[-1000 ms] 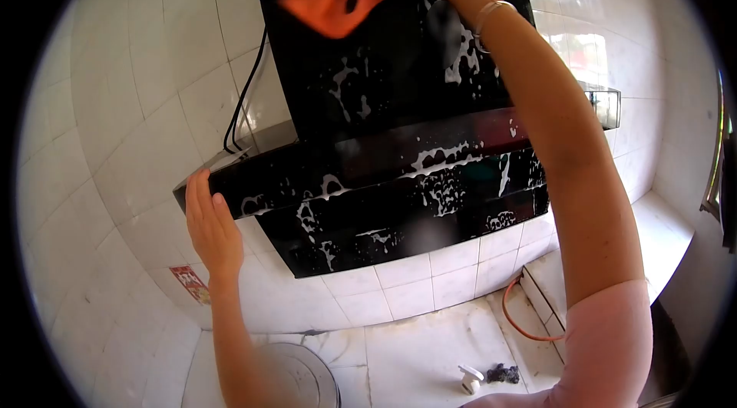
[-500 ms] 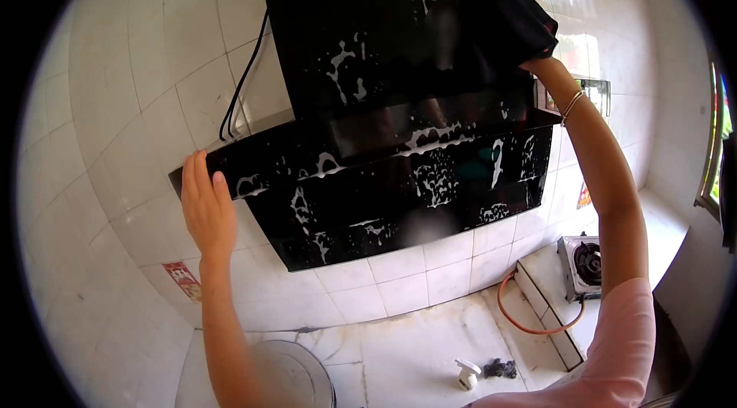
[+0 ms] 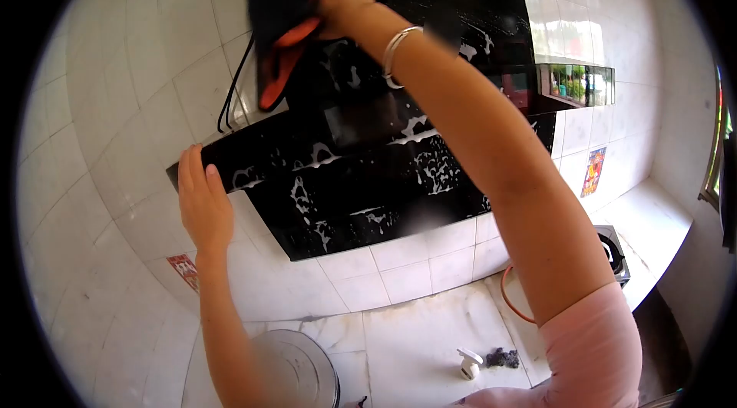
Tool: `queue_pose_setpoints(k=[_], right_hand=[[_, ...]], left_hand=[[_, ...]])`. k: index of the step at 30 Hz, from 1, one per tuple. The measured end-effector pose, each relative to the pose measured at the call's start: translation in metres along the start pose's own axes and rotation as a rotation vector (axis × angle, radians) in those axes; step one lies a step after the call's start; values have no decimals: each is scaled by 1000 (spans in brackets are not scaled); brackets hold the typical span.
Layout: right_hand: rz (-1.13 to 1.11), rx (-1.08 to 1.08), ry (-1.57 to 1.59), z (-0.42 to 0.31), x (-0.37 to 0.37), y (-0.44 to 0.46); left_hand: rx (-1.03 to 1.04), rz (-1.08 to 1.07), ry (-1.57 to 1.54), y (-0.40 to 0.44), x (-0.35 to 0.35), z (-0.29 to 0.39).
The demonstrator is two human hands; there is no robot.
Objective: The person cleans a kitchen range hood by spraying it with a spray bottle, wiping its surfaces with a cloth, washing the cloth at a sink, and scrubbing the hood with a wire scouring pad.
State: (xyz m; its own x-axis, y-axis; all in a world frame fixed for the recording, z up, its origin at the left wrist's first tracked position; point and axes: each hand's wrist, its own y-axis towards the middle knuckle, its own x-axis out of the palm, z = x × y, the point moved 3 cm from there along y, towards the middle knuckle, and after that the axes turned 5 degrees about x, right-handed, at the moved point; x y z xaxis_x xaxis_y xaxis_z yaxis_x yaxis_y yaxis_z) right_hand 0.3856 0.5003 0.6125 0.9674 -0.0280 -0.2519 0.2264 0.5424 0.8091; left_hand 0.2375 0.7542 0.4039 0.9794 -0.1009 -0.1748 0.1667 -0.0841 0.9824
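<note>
A glossy black range hood (image 3: 353, 208) with white foam streaks hangs on the tiled wall. My right hand (image 3: 345, 13) is closed on a black and orange cloth (image 3: 288, 62), which lies against the upper left of the hood's tall panel; the fingers are partly blurred. At the hood's left end, my left hand (image 3: 206, 197) rests on the edge, fingers stretched out and holding nothing. Foam remains on the lower panels, and fine wet streaks show on the upper panel to the right of my right hand.
Black cables (image 3: 236, 85) run down left of the hood. Below, the counter (image 3: 407, 331) bears a round metal lid (image 3: 303, 366), a white object (image 3: 470, 364) and a dark scrubber (image 3: 503, 358). A gas stove (image 3: 614, 254) stands at right, near an orange hose (image 3: 513, 300).
My right hand has swept the cloth from the hood's right side to its upper left. Foam on the upper right panel looks smeared. My left hand has stayed at the left edge.
</note>
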Motion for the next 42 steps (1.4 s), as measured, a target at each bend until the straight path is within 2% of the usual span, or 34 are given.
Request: queue_pose_setpoints(k=[1,3,4,5,7,9,13,15,17,19,21,23,24,25,27,28,29,31,32,33,35,36,37,39,41,42], right_hand=[[-7,2,2,-20,-34,-22],[-37,348,537,-32,-67,-47],[-13,165,349,-26,-45,-31],[-10,167,351,-18,-46,-38],[-22,229,567,9,-47,-65],[-5,220,442,32,-39,-82],[-313,238,258,70,-41,-108],[-64,164,255,90,-48,-135],[-71,-11,50,156,15,-147],[-298,217,63,199,22,-175],[-319,372,161,218,-3,-209],[191,16,270,240,-24,-245],[54,67,308,237,-45,-249],[45,67,302,228,-65,-256],[-25,216,445,219,-98,-268],[-124,229,307,226,-107,-272],[-128,236,298,228,-120,-273],[-582,704,442,240,-134,-281],[-692,653,652,206,-162,-285],[-1016,582,687,205,-161,-290],[-1474,142,31,160,-188,-275],[-1537,144,185,168,-174,-279],[-1361,275,487,174,-172,-281],[-854,539,722,197,-173,-274],[-602,778,709,218,-166,-257],[-482,750,688,224,-164,-243]], left_hand=[[-48,-54,-24,1,-2,0],[-87,-114,-50,3,-1,-1],[-84,-120,-41,2,0,-2],[-82,-120,-29,3,0,-3],[-86,-121,-33,4,-1,-1],[-93,-125,-37,3,-2,0],[-124,-134,-27,3,-3,0],[-140,-135,-37,3,-2,-2],[-82,-80,23,3,-2,-3],[-81,-82,22,3,-4,-2],[-76,-85,15,5,-3,-4],[-35,-47,-1,3,-1,-7],[-40,-50,-10,3,-2,-6],[-64,-67,12,4,-4,-4],[-79,-83,21,6,-5,-1],[-68,-77,31,6,-6,-2],[-57,-72,42,6,-6,-2],[-56,-80,32,7,-5,-4],[-51,-90,44,7,-5,-5],[-46,-99,56,7,-5,-5],[-58,-125,42,9,-5,-5],[-74,-149,33,9,-5,-6],[-72,-152,31,8,-4,-7],[-34,-133,29,8,-2,-10],[-46,-144,31,9,-4,-7],[-59,-156,29,9,-6,-6]])
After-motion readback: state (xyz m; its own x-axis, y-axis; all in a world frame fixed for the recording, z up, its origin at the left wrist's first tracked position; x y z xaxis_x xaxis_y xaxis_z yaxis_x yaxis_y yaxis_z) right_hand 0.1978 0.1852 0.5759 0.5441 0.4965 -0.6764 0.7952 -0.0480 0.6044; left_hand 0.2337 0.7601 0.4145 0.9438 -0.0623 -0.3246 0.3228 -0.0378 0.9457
